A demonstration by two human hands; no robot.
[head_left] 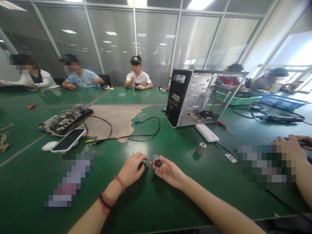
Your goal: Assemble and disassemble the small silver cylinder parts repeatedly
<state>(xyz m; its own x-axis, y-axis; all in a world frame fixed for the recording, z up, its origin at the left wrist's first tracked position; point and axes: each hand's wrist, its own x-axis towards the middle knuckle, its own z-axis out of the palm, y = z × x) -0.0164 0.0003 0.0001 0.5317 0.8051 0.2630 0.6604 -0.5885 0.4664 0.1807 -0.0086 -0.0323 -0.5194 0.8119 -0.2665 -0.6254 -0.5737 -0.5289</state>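
My right hand (168,170) grips a short silver-grey cylinder (158,162) between thumb and fingers. Its round end, patterned red and black, faces me. Just to the left, my left hand (133,167) has its fingers curled around a small dark piece (140,165), mostly hidden by the fingers. A narrow gap separates the two hands, both a little above the green table. A similar metal cylinder (201,148) stands upright on the table to the right, with dark spots on its top.
An open computer case (180,100) stands ahead to the right, near a white power bank (207,132) and a screwdriver (225,127). Leftward lie a phone (69,140), a circuit assembly (67,120) and a black cable (156,130). A co-worker's hands (290,149) are at right.
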